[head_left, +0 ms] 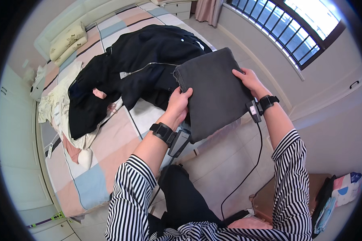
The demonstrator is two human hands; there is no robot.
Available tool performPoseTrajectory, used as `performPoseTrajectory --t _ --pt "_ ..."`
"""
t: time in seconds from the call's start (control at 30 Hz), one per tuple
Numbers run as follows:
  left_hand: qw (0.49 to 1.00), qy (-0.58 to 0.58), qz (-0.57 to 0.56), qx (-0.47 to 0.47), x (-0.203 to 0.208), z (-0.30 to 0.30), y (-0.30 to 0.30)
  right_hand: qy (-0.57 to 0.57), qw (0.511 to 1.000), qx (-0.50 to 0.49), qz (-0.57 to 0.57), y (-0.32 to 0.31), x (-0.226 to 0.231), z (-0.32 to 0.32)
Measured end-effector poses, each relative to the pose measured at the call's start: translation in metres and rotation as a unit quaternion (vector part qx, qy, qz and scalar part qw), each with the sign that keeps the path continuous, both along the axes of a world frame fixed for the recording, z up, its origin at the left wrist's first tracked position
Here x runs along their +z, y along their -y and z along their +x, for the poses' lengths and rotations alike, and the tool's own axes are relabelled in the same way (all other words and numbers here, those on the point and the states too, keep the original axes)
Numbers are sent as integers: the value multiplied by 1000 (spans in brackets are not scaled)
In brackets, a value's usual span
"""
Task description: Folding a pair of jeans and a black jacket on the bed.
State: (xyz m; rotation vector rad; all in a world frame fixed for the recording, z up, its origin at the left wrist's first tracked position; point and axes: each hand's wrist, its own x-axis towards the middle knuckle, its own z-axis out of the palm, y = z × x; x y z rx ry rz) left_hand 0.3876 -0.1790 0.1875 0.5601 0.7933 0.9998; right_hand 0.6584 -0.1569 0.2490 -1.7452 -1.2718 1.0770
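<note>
A dark grey folded garment [215, 90], flat and squarish, is held up in front of me beside the bed's edge. My left hand [178, 103] grips its left side, thumb on top and fingers underneath. My right hand [251, 83] pinches the right side near the upper corner, its other fingers partly hidden. Stitching shows along the left edge, next to my left thumb. Beyond it, a heap of black clothing [149, 46] with a zip and a pale drawstring lies spread over the bed. White clothing [58, 108] lies left of the heap.
The checked bed [116, 150] fills the left and middle, with pillows [68, 44] at its far end. A barred window [285, 28] is at the upper right. At lower right stand a brown case [319, 186] and packages [346, 186]. Cables run from both wrist straps.
</note>
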Motion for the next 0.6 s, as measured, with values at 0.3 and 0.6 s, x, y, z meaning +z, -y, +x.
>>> performPoseTrajectory --t 0.3,0.6 --pt "986 -146 83 -7 -65 24 -35 456 875 -48 152 -69 -87 -17" --pt "934 -299 192 32 -71 30 -10 519 846 -11 120 -98 -123 -12"
